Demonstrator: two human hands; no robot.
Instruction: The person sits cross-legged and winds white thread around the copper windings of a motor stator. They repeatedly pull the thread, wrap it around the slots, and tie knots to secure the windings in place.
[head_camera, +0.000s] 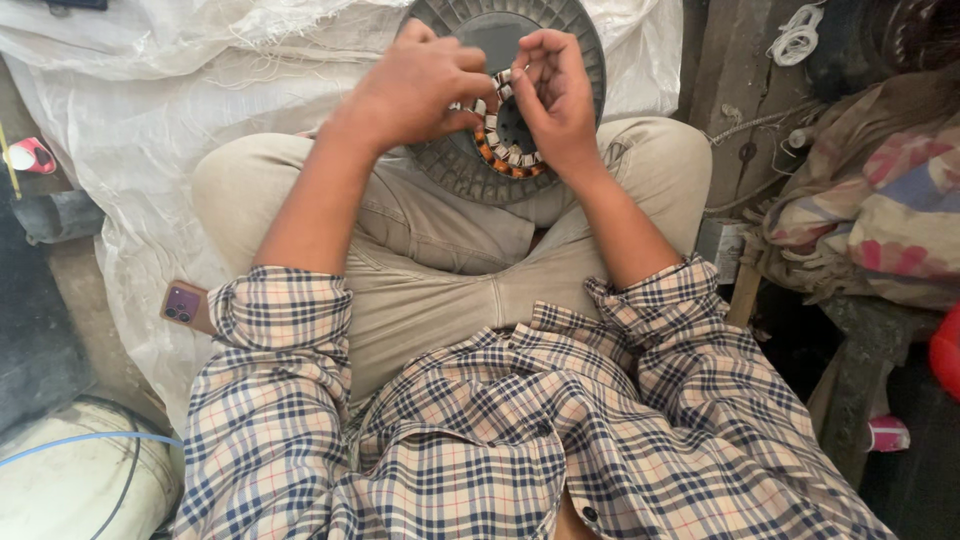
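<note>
A round dark grey motor part (455, 170) with a ribbed rim rests on my crossed legs. Inside it runs a ring of copper windings (505, 160) with white insulators. My left hand (415, 85) lies over the left of the ring, fingers curled on the windings. My right hand (555, 90) presses on the ring's right side, fingertips pinching at its top. Both hands cover much of the ring. My checked shirt sleeves are rolled up to the elbows.
I sit on a white woven sheet (150, 130). A phone (185, 305) lies by my left elbow. Crumpled patterned cloth (890, 200) is heaped at the right, a coil of white cord (797, 35) at the top right, a white sack (70, 480) at the lower left.
</note>
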